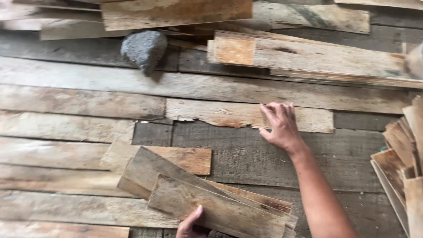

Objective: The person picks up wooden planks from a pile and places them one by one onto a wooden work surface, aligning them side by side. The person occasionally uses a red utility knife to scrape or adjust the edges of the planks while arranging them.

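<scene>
Bottom centre: left hand (pixel 190 224) grips the end of a short plank stack (pixel 211 198), keeping it bundled. Mid-frame right, right hand (pixel 280 125) lies open, fingers flat on a splintered board (pixel 229 115) on the plank floor (pixel 79 103). Upper left: grey stone (pixel 144 49), apparently weighting boards.

A small stack of short, weathered grey-brown boards (pixel 207 194) is held at its near end, fanned out and angled across the plank floor (pixel 246 154), with a reddish strip seen along one edge. A pale, splintered plank (pixel 220 113) with a ragged lower edge is lain flat on the floor further off, and its right part appears to be touched by fingertips.
</scene>
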